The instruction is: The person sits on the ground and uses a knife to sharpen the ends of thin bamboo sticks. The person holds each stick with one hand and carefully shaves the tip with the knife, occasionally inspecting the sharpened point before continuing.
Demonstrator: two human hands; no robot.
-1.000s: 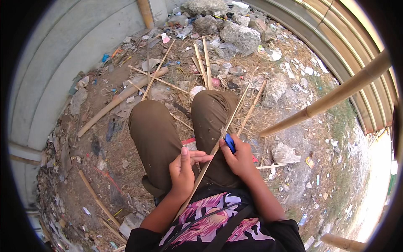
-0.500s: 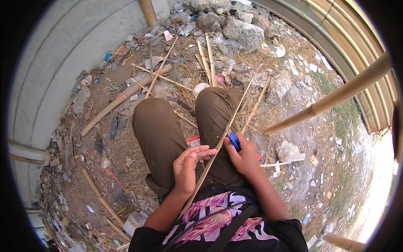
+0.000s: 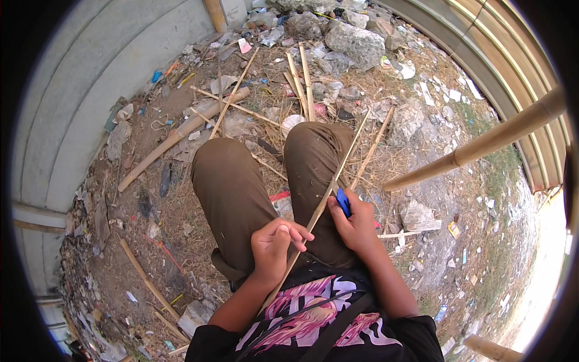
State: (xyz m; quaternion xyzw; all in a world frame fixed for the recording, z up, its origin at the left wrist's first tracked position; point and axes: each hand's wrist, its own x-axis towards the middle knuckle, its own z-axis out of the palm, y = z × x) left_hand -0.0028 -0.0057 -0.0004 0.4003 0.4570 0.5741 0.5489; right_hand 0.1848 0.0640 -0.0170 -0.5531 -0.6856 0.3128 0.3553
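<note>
Curling tighter than before: left hand (image 3: 272,246)

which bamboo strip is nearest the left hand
The long strip slanting over the right thigh, running between the left hand and the right hand with its blue cutter. The other strips lie on the ground, away from both hands.

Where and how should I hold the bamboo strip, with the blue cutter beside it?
Probably pinch its lower stretch, from the left, near the left hand: the long, thin bamboo strip slants up rightward, and the right hand holds the blue cutter farther up, on its right side.
</note>
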